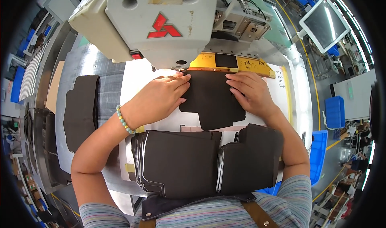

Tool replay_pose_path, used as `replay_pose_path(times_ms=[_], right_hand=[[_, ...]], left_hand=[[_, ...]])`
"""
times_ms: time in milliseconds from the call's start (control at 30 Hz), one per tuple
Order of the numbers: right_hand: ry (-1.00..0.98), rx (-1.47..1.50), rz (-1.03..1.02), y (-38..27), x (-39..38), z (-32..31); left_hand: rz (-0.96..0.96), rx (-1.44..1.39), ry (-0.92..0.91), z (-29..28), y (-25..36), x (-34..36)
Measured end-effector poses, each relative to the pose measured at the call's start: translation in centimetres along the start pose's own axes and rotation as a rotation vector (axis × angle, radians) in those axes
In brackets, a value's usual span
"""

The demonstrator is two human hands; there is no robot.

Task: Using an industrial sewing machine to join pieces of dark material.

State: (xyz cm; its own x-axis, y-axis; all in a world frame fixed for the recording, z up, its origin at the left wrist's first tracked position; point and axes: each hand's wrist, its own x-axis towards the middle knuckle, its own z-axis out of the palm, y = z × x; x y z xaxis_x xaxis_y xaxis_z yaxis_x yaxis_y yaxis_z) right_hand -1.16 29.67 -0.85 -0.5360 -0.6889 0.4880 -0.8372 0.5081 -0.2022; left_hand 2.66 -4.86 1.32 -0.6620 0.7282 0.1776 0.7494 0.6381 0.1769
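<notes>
Machine head (161, 43) beyond black panel (213, 97)

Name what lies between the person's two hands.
In the head view, a black piece lies between the left hand and the right hand, both touching it.

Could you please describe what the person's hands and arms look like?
The left hand and right hand are ungloved. The left wrist wears a beaded bracelet in pale green and yellow. The short sleeves are grey with thin coloured stripes.
</notes>
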Motion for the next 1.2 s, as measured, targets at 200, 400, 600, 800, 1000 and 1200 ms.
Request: replay_pose_path(times_ms=[200, 400, 600, 800, 1000, 1200], right_hand=[[0.040, -0.020, 0.007, -0.3, -0.1, 0.2], [0.031, -0.016, -0.019, -0.4, 0.0, 0.2], [-0.076, -0.026, -0.065, -0.4, 0.4, -1.4], [-0.189, 0.015, -0.061, -0.1, 0.4, -2.3], [-0.311, 0.032, -0.052, 0.0, 0.3, -3.0], [-0.302, 0.027, -0.071, 0.1, -0.2, -2.9]], left_hand=[[-0.001, 0.036, 0.050, 0.4, 0.3, -0.2], [-0.036, 0.064, 0.062, 0.5, 0.7, -0.2], [-0.062, 0.074, 0.121, 0.5, 1.6, -0.3], [-0.136, 0.041, 0.122, -0.1, 2.7, 0.1], [-0.126, 0.047, 0.176, 0.4, 2.7, 0.2], [-0.136, 0.062, 0.218, 0.5, 3.4, 0.4]])
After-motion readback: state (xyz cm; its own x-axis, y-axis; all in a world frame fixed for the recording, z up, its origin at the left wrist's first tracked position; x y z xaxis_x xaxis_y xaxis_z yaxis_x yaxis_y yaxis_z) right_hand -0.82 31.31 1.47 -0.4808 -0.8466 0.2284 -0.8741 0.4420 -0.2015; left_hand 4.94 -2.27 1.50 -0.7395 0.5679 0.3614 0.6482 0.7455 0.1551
